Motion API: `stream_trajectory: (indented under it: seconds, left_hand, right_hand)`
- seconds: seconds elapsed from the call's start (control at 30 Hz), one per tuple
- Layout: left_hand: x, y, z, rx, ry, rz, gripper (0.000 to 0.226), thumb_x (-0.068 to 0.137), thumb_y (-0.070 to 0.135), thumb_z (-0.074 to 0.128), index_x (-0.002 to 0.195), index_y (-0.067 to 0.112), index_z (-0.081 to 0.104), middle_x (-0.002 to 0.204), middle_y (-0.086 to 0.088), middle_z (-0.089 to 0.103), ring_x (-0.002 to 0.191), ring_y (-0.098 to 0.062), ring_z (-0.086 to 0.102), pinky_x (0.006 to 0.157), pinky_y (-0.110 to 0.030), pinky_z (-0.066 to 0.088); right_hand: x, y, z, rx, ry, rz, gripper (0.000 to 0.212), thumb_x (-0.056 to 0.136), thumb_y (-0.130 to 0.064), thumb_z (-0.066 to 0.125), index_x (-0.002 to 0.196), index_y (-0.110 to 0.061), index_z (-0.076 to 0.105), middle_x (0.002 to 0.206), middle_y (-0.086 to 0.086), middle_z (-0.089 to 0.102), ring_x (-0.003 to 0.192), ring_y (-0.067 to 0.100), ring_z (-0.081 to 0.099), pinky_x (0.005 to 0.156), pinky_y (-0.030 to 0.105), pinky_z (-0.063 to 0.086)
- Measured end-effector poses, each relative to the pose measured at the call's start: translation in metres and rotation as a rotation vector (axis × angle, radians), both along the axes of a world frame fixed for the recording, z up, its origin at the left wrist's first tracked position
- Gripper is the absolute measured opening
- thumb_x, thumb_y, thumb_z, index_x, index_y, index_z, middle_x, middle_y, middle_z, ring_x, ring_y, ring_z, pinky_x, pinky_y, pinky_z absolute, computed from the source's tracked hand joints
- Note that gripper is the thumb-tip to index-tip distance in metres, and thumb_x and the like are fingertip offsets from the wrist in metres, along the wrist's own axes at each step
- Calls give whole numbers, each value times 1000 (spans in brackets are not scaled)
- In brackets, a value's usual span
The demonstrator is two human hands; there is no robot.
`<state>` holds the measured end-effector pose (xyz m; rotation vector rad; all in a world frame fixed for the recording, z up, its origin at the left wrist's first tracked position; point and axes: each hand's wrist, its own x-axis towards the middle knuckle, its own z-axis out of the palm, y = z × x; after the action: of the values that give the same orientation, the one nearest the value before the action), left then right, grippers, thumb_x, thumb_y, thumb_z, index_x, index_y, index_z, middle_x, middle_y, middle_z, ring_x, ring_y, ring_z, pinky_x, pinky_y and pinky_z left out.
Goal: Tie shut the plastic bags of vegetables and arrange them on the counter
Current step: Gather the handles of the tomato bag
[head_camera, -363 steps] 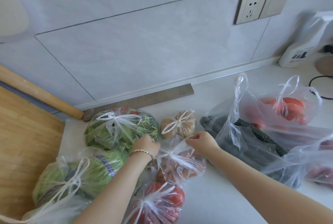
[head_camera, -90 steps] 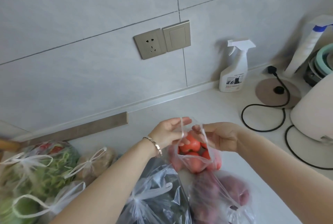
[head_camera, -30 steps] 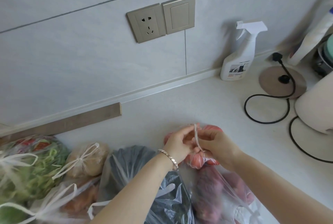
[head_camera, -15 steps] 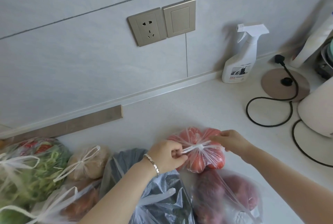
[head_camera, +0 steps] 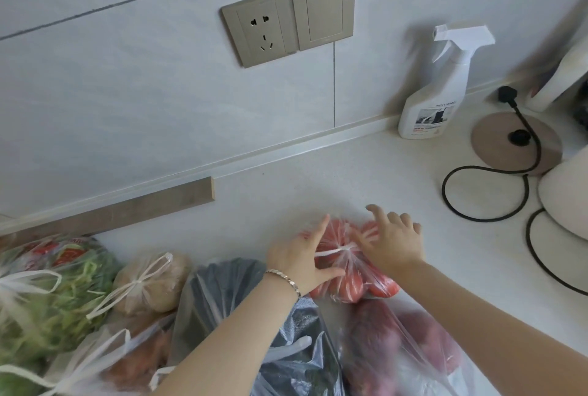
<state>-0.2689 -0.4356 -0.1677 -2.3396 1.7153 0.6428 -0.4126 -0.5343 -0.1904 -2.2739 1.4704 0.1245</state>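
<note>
Greens bag [head_camera: 47, 300] cut left; white appliance [head_camera: 566, 201] cut right.

Soft daylight — blurred, warped edges

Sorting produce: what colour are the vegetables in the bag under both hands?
Red, in the tied bag, clearest in the head view.

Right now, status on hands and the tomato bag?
Left hand, right hand: fingers straight, resting on tomato bag. Bag knotted shut. Black cable to the right, not touching.
</note>
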Motion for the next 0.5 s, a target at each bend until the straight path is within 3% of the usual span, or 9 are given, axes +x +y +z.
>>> stream_trajectory:
  seconds: [0.07, 0.17, 0.27, 0.4, 0.5]
  left_hand:
    - [-1, -3, -12, 79, -36, -20, 95, 71, 78, 43, 140, 47, -14, 123, -7, 59, 104, -27, 60, 80, -35, 46]
    - [0, -7, -22, 134, -63, 32, 87, 75, 75, 42, 144, 42, 0, 126, -6, 58, 111, -27, 58, 85, -36, 45]
    - [1, -11, -22, 179, -86, 100, 74, 80, 70, 42, 140, 30, 25, 125, -6, 56, 112, -28, 57, 87, -35, 45]
    - [-6, -17, -11, 231, -103, 93, 55, 91, 48, 44, 137, 23, 32, 126, -4, 53, 108, -26, 57, 81, -34, 47]
    - [-21, -11, 11, 82, 18, 112, 50, 91, 34, 47, 136, 19, 33, 131, -8, 45, 114, -28, 51, 91, -39, 47]
  right_hand:
    - [-6, 3, -3, -51, 177, 208, 74, 78, -74, 14, 142, -38, 27, 125, 6, 48, 118, 26, 40, 101, 40, 28]
    - [-11, 5, -1, -71, 245, 321, 93, 62, -74, -7, 140, -40, 29, 126, 6, 43, 116, 25, 38, 100, 39, 25]
    - [-5, 3, 1, -88, 310, 345, 75, 78, -74, 9, 137, -36, 36, 128, 8, 43, 118, 26, 38, 100, 39, 27]
    - [0, 1, 12, -33, 361, 351, 61, 86, -66, 29, 137, -33, 37, 132, 10, 42, 121, 28, 39, 101, 39, 32]
    - [-6, 5, 29, 98, 147, 257, 59, 89, -47, 46, 143, -32, 27, 136, 9, 40, 124, 26, 40, 103, 38, 36]
